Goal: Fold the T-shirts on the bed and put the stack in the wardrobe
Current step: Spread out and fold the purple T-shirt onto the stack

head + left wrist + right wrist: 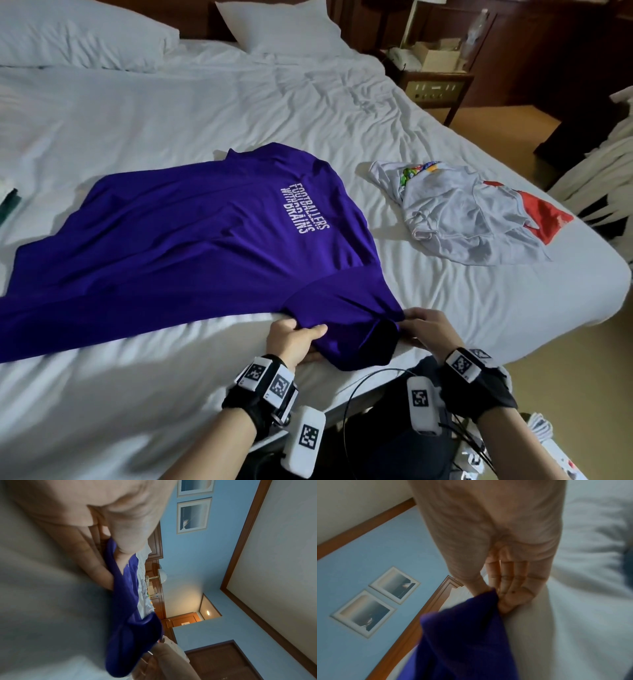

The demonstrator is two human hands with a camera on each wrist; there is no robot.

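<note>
We've got the purple T-shirt spread flat on the bed, left hand and right hand both pinching its near sleeve, and a crumpled white T-shirt lying just beside it

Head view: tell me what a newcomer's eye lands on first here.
The purple T-shirt dominates, spread across the middle of the white bed with white lettering near its far right side. At the near edge, the left hand and right hand both pinch its sleeve. To the right lies a crumpled white T-shirt with a red patch, unfolded.
</note>
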